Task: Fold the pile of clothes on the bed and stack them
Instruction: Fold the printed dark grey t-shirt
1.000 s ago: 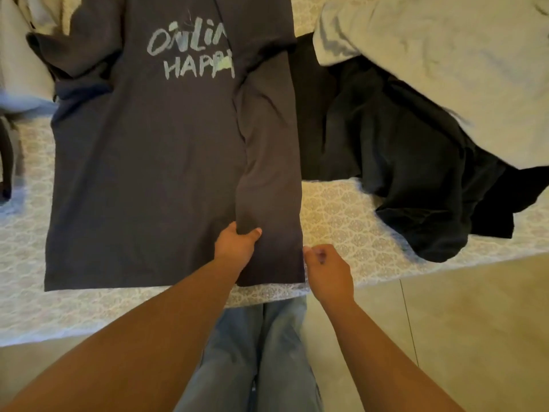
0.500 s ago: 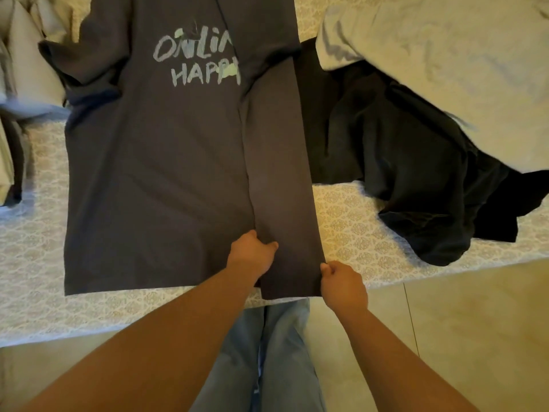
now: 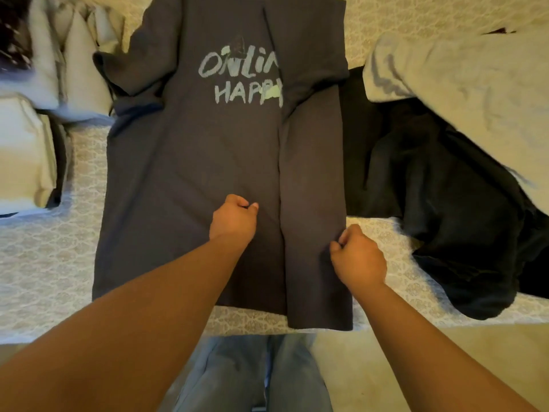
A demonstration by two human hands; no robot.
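T-shirt (image 3: 190, 185) lies flat; left hand (image 3: 233, 220) fingers curled, pressing it; right hand (image 3: 358, 257) fingers pinch its folded edge.

Left grip (image 3: 234, 217) curled; right grip (image 3: 358, 257) pinching.

The folded-over right panel of the grey T-shirt (image 3: 190, 185) covered the ends of its printed words. Collar was cut off at the top edge. My left hand (image 3: 233, 220) hid its own fingertips. Folded stack (image 3: 26, 150), far left, was blurred and cropped.
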